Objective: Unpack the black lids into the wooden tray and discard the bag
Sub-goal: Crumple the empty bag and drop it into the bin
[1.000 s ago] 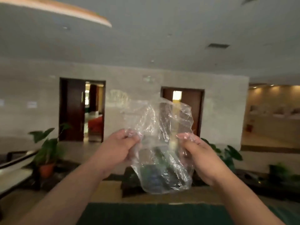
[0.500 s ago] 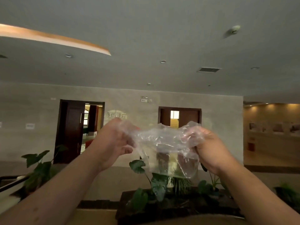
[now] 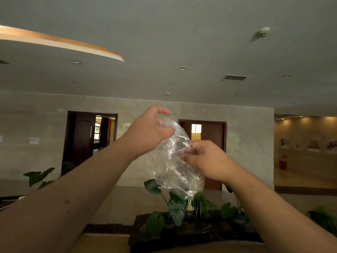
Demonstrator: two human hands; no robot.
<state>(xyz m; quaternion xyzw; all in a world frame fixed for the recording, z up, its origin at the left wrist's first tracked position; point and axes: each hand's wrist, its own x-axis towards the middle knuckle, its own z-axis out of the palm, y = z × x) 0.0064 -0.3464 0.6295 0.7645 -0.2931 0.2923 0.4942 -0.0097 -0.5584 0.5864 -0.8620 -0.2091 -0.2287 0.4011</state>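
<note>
Head view: my left hand (image 3: 147, 132) and right hand (image 3: 209, 161) pinch a crumpled clear plastic bag (image 3: 173, 168), seemingly empty, above potted plants (image 3: 175, 207) in a lobby.

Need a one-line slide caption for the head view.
Both hands, left above right, hold a clear plastic bag up at arm's length in a lobby.

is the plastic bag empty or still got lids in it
Empty: the clear plastic bag hangs crumpled between the left hand and right hand, nothing dark inside.
</note>
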